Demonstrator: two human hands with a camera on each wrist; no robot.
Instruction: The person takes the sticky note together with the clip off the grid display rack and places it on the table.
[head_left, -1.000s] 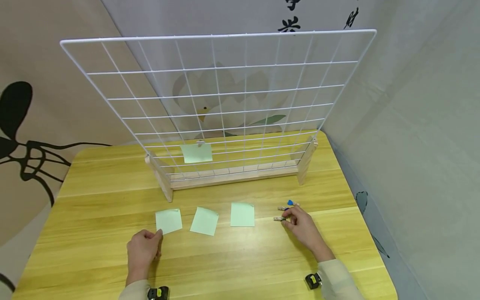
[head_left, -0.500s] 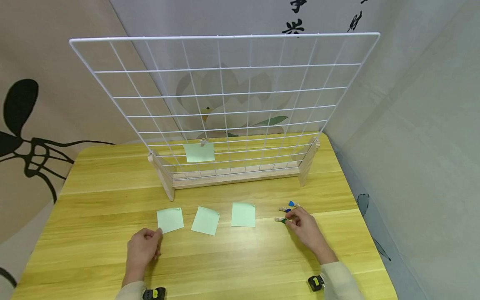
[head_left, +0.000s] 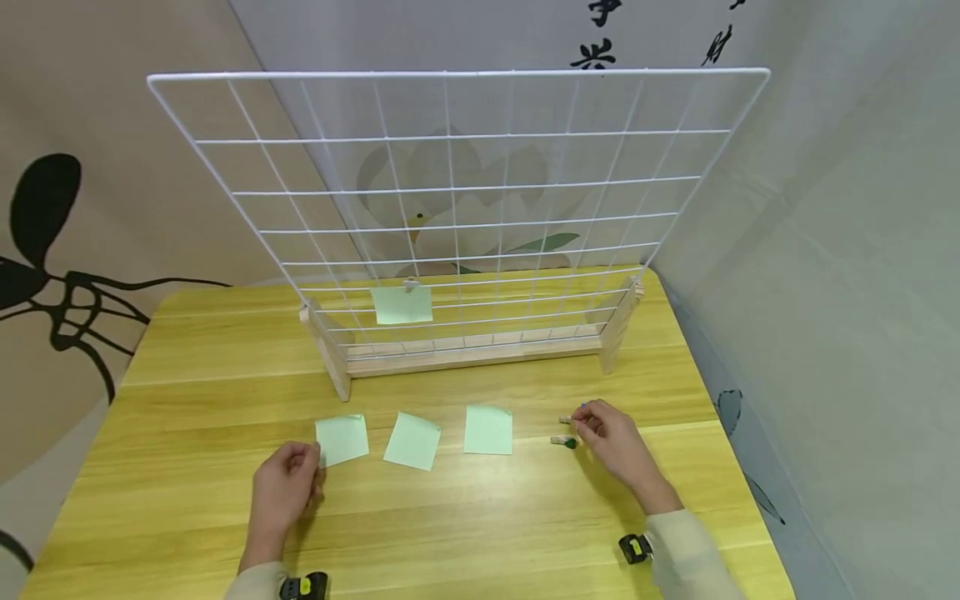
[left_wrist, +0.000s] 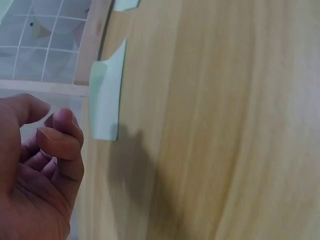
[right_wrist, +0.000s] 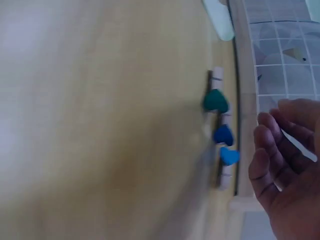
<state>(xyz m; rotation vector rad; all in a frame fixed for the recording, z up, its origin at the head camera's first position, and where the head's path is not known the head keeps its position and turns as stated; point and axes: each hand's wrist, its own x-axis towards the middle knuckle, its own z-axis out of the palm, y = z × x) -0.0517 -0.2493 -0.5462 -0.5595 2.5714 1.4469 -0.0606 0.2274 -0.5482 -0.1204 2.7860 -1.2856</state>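
Observation:
Three pale green sticky notes lie in a row on the table: a left one [head_left: 342, 438], a middle one [head_left: 412, 441] and a right one [head_left: 488, 430]. My left hand [head_left: 281, 487] hovers by the left note's lower corner, fingers loosely bent and holding nothing. Above three small wooden clothespins is my right hand [head_left: 615, 442], its fingers relaxed with nothing between them. These pins carry hearts: a green-heart clothespin [right_wrist: 215, 101], a dark blue-heart clothespin [right_wrist: 223, 135] and a light blue-heart clothespin [right_wrist: 229, 156]. From the head, the right hand partly covers the blue ones.
Behind the notes stands a white wire grid [head_left: 450, 74], leaning in a wooden base [head_left: 480, 360]. A green note [head_left: 402, 307] hangs low on it from a clip [head_left: 411, 285]. Printed curtains enclose the wooden table [head_left: 480, 533] at the back and right.
My right hand has moved slightly forward, away from the green-heart clothespin and over the blue ones. The left hand has shifted a little forward beside the left note. The head view has drifted slightly.

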